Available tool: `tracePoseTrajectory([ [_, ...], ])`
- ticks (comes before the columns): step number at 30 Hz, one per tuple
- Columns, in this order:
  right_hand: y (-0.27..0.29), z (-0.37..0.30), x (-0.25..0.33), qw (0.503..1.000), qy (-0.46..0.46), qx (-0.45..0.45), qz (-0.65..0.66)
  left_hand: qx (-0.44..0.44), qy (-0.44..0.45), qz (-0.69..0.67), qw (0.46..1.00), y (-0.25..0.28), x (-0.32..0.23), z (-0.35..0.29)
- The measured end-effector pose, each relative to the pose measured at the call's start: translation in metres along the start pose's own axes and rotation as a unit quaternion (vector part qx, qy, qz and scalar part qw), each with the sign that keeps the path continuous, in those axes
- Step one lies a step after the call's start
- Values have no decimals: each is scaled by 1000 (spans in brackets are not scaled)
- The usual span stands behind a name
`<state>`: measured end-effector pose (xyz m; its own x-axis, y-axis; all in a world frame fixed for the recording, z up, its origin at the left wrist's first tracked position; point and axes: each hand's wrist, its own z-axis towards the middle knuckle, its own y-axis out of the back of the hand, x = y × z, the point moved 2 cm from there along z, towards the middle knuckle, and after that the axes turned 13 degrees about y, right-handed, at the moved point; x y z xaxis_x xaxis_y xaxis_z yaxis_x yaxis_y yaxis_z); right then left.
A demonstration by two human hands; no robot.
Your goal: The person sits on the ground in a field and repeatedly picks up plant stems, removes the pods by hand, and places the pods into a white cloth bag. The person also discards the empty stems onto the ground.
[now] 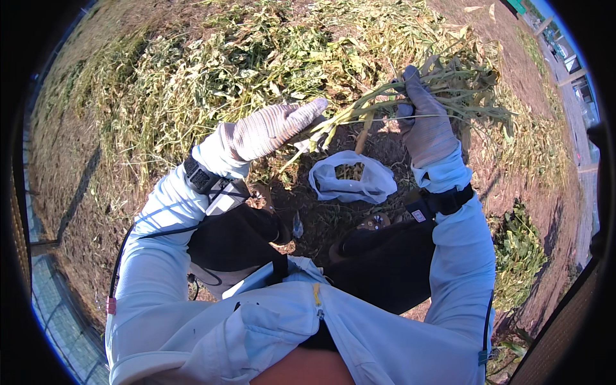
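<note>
A bundle of cut green plant stalks (369, 109) with wilted leaves stretches between my two gloved hands. My right hand (428, 125) is closed round the leafy end, its thumb lying over the stalks. At the bare, lower end, my left hand (273, 131) has its fingers pressed together against the stems; its thumb is hidden. Below the bundle, an open white plastic bag (356, 176) stands on the soil between my feet, with some plant bits visible inside it.
A broad heap of drying, leafy plants (256, 70) spreads over the ground ahead. Another green plant clump (518, 256) lies at the right. My dark-trousered knees (385, 263) flank the bag. Greenish netting (67, 321) shows at the lower left.
</note>
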<state>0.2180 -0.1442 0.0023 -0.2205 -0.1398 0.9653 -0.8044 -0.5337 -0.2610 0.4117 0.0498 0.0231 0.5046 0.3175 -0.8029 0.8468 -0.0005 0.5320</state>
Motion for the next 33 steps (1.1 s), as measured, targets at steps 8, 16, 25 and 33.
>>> tracePoseTrajectory([
  [8,1,3,2,989,107,-86,-57,-9,-32,91,995,-31,9,15],
  [16,5,4,17,980,65,-163,-99,-66,65,-118,989,-46,24,16],
  [25,5,5,26,981,36,-100,-161,39,100,-372,922,-55,-11,-11],
  [33,-6,7,3,993,-96,70,-19,27,124,-462,878,-53,-4,-23],
])
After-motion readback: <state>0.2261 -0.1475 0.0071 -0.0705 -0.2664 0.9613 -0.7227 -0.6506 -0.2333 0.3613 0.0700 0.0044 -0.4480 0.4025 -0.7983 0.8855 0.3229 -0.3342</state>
